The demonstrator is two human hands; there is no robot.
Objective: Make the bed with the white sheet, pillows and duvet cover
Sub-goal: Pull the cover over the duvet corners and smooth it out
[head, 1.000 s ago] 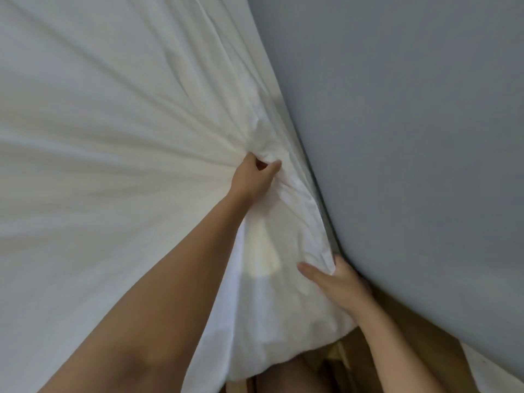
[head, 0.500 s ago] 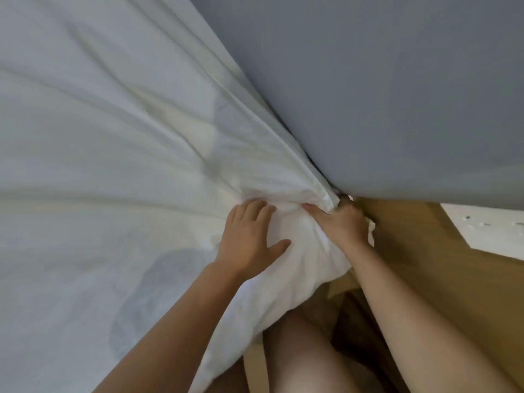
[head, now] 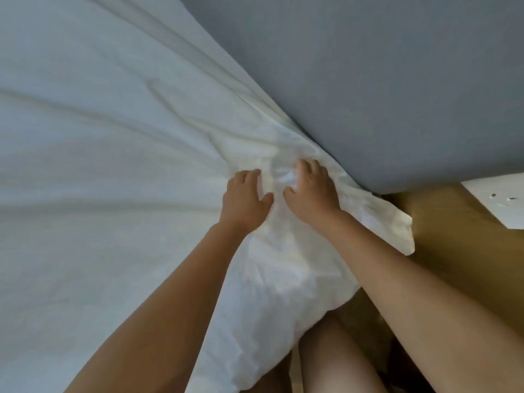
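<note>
The white sheet [head: 99,194] is spread over the bed and fills the left of the view. Its corner [head: 391,231] hangs loose over the bed's corner, next to the grey panel. Creases fan out leftward from a bunched knot of fabric [head: 280,177]. My left hand [head: 245,199] lies on the sheet left of this knot, fingertips dug into the cloth. My right hand [head: 310,194] sits just right of it, fingers curled over the bunched cloth. The two thumbs nearly touch. No pillows or duvet cover are in view.
A grey panel [head: 368,80], wall or headboard, rises along the bed's right edge. Wooden floor [head: 459,245] shows at the right, with a white flat object [head: 499,205] on it. My bare legs [head: 334,358] stand at the bed's corner.
My right hand has come up from the sheet's edge by the grey panel to the bunched fabric beside my left hand. More of the sheet's corner now hangs free at the right.
</note>
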